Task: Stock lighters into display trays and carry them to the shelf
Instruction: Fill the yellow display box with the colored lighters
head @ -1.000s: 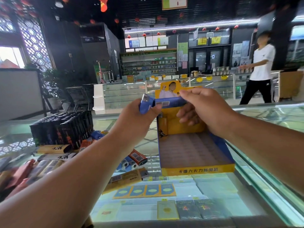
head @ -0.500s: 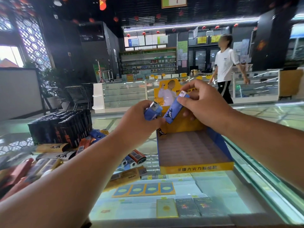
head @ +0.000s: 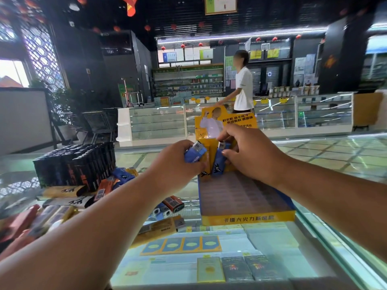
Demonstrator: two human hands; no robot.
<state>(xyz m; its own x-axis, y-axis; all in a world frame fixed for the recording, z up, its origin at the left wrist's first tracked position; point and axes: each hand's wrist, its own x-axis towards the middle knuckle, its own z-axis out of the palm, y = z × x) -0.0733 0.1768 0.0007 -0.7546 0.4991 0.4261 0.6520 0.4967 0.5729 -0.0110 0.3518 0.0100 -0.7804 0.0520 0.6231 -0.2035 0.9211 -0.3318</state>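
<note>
On the glass counter point(head: 134, 162), far left, stands a filled tray of black lighters point(head: 73, 164), with loose lighters point(head: 167, 207) nearer. The left hand point(head: 178, 162) is curled round a blue lighter point(head: 194, 154). The right hand point(head: 249, 153) pinches a second blue lighter point(head: 218, 164). Risk: the hands are crowded together, so a knuckle could knock it askew. It stands upright below the fingertips, at the display tray's point(head: 248, 219) rear left corner. Whether it is seated cannot be told.

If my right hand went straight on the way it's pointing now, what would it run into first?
Most likely the display tray: the right hand aims its blue lighter down at the tray's back row, just before the yellow backboard. Depth there is unclear.
</note>
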